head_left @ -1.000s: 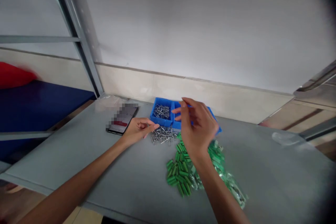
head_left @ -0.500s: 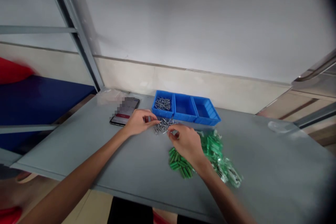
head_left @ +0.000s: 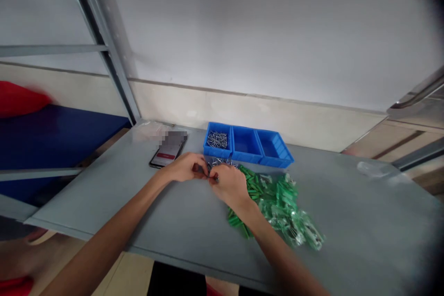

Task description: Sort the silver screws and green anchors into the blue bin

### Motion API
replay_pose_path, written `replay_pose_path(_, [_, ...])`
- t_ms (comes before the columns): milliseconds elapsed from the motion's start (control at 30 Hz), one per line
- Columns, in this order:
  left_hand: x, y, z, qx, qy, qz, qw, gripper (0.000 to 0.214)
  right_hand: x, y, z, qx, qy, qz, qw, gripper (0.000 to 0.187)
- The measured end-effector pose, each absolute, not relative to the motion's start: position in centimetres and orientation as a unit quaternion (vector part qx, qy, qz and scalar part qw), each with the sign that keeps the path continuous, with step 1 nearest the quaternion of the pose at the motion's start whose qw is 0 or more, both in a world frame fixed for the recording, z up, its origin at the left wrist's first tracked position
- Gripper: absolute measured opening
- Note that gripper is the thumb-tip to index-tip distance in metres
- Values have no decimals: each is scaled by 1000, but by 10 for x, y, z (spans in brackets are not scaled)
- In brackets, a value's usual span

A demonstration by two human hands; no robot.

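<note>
My left hand (head_left: 185, 168) and my right hand (head_left: 229, 184) meet fingertip to fingertip on the grey table (head_left: 173, 212), both pinched over a small pile of silver screws (head_left: 222, 162). What each pinch holds is too small to name. A heap of green wall plugs (head_left: 258, 189) lies just right of my right hand, partly under my wrist. Behind the screws stands a blue tray with three compartments (head_left: 248, 144); its left compartment holds more screws (head_left: 217, 139), and the other two look bare.
A phone (head_left: 168, 152) lies face up at the back left of the table. Small clear bags of green plugs (head_left: 301, 229) trail to the right. A grey metal rack post (head_left: 104, 51) rises at the left. A clear plastic scrap (head_left: 373, 169) sits far right.
My right hand came down from above the blue tray to the screw pile and moved left until it met my left hand. The left hand stayed by the screws.
</note>
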State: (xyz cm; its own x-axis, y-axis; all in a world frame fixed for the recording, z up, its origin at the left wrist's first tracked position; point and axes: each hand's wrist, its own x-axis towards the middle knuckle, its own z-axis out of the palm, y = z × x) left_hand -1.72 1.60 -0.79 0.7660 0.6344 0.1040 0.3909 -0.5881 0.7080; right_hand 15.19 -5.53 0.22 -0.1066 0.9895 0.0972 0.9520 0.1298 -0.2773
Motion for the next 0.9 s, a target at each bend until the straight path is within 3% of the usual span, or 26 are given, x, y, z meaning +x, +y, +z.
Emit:
replay_pose_path(567, [-11,11,-7,875,316,198,309,16,167,-52,-2,-661,-740,51,117,19])
replay_pose_path(900, [-12,15,-15,874,319,197,309,15,161,-44,-2,-641,-759,26,108,10])
